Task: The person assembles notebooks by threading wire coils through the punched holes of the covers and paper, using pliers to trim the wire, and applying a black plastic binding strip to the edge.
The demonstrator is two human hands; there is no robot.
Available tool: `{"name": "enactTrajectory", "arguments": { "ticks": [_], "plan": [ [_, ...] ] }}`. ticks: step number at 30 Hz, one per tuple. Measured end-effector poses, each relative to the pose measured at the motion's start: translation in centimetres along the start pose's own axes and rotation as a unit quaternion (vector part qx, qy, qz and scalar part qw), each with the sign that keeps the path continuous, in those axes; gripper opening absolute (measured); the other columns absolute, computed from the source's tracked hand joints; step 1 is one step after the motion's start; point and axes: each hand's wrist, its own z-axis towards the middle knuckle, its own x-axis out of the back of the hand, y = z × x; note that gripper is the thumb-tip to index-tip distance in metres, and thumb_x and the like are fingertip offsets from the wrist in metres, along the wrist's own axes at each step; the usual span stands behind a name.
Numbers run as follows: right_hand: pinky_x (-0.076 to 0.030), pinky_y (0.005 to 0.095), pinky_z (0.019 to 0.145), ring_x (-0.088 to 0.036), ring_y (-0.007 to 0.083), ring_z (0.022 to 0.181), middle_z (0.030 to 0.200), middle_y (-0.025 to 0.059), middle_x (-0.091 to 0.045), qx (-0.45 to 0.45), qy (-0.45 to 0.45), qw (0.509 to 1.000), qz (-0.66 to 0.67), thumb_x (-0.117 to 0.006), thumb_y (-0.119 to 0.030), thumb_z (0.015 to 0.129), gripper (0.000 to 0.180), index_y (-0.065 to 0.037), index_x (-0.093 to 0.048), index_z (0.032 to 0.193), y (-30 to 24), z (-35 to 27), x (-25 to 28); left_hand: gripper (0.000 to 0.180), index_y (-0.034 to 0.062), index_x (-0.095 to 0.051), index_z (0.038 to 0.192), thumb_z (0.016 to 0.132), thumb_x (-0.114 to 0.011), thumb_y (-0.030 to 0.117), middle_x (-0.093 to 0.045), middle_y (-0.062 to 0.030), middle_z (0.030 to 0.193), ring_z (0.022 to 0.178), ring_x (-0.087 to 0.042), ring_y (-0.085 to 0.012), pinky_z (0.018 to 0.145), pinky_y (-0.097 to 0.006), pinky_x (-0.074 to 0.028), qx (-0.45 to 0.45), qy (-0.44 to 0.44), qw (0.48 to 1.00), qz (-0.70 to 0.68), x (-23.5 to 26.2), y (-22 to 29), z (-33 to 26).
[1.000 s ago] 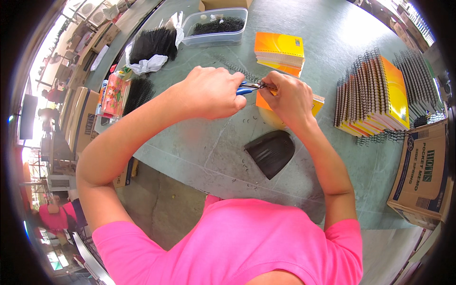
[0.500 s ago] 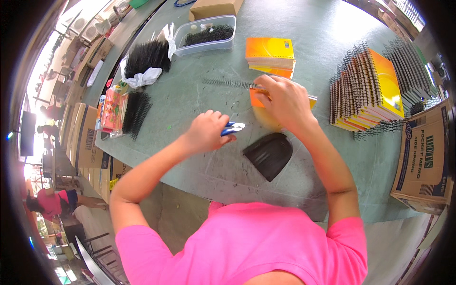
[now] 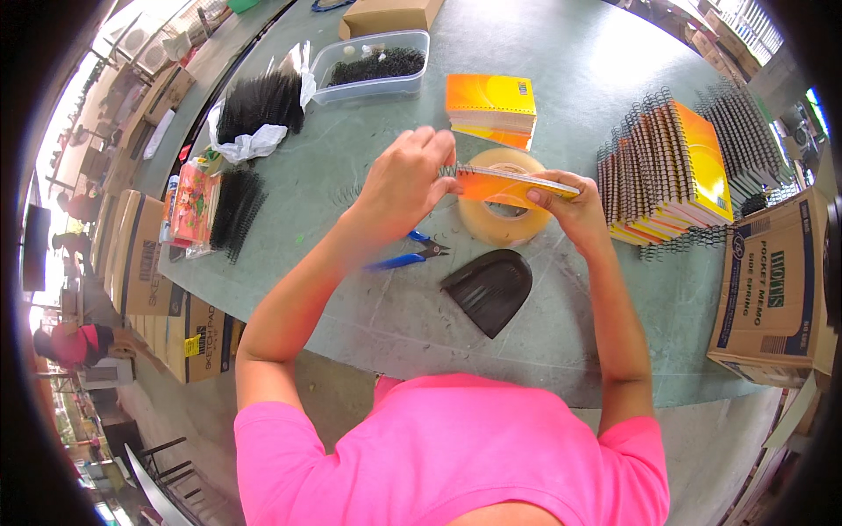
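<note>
Raised over the table, a small orange notebook [image 3: 500, 186] is held nearly edge-on by my right hand [image 3: 574, 210], its fingers closed on the right end. My left hand [image 3: 408, 175] pinches a dark wire spiral [image 3: 448, 170] at the notebook's left end. The spiral's loose tail shows faintly left of that hand. Below the notebook lies a large roll of clear yellowish tape [image 3: 495, 232], partly covered. Blue-handled cutters [image 3: 417, 252] rest on the table below my left hand. A dark, round-ended plastic piece [image 3: 489, 289] sits nearer me.
Beyond are stacked notebooks [image 3: 491, 103] and a clear bin of black coils [image 3: 377, 68]. Bundles of black spirals [image 3: 259, 105] lie at left. Spiral-bound notebooks [image 3: 667, 167] are piled at right, beside a cardboard box [image 3: 767, 289]. Small wire scraps dot the table.
The cutters have left my left hand and lie on the table. That hand has moved up and right to the spiral. My right hand has shifted from the spiral to the notebook's right end.
</note>
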Motion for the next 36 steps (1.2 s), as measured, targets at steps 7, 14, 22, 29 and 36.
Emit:
{"name": "enactTrajectory", "arguments": {
  "ticks": [7, 14, 22, 29, 36],
  "plan": [
    [-0.048, 0.0224, 0.073, -0.058, 0.0069, 0.079, 0.086, 0.0026, -0.067, 0.012, -0.013, 1.0, 0.003, -0.073, -0.012, 0.079, 0.025, 0.001, -0.068, 0.099, -0.3, 0.2, -0.3, 0.023, 0.0035, -0.057, 0.091, 0.078, -0.067, 0.02, -0.057, -0.0129, 0.082, 0.077, -0.057, -0.0319, 0.07, -0.041, -0.046, -0.093, 0.082, 0.992, 0.015, -0.7, -0.6, 0.1],
    [-0.048, 0.0211, 0.073, -0.058, 0.007, 0.08, 0.09, 0.002, -0.067, 0.005, -0.012, 0.998, 0.059, -0.071, -0.011, 0.08, 0.025, 0.0, -0.068, 0.103, -1.2, 0.3, -0.5, 0.035, 0.0047, -0.056, 0.106, 0.078, -0.068, 0.022, -0.055, -0.0156, 0.092, 0.086, -0.057, -0.035, 0.073, -0.043, -0.048, 0.011, -0.164, 0.985, -0.047, -7.6, 4.9, -5.5],
    [-0.049, 0.0204, 0.074, -0.06, 0.007, 0.082, 0.093, 0.0037, -0.068, 0.0, -0.02, 1.0, 0.02, -0.071, -0.01, 0.081, 0.026, -0.001, -0.068, 0.105, -0.6, 0.5, -0.2, 0.033, 0.0087, -0.058, 0.11, 0.078, -0.065, 0.007, -0.054, -0.0167, 0.101, 0.092, -0.057, -0.0346, 0.081, -0.04, -0.048, 0.036, 0.168, 0.976, -0.135, -1.2, 2.1, -2.6],
    [-0.05, 0.0244, 0.081, -0.061, 0.0095, 0.087, 0.098, 0.0073, -0.069, 0.016, -0.021, 1.0, -0.001, -0.068, -0.006, 0.081, 0.023, 0.0, -0.069, 0.103, -0.5, 0.0, -0.3, 0.03, 0.0105, -0.062, 0.099, 0.071, -0.071, 0.009, -0.059, -0.0111, 0.092, 0.089, -0.059, -0.0295, 0.076, -0.036, -0.05, -0.044, 0.239, 0.967, -0.078, -0.6, 0.7, -1.9],
    [-0.049, 0.0238, 0.081, -0.06, 0.0096, 0.088, 0.097, 0.0066, -0.069, 0.03, -0.047, 0.998, 0.004, -0.068, -0.005, 0.081, 0.022, 0.001, -0.068, 0.102, -1.3, 0.2, -0.3, 0.034, 0.0087, -0.064, 0.099, 0.067, -0.073, 0.004, -0.06, -0.0105, 0.088, 0.086, -0.058, -0.0286, 0.072, -0.036, -0.049, -0.123, 0.125, 0.982, -0.075, -2.6, 1.5, -2.0]
  ]
}}
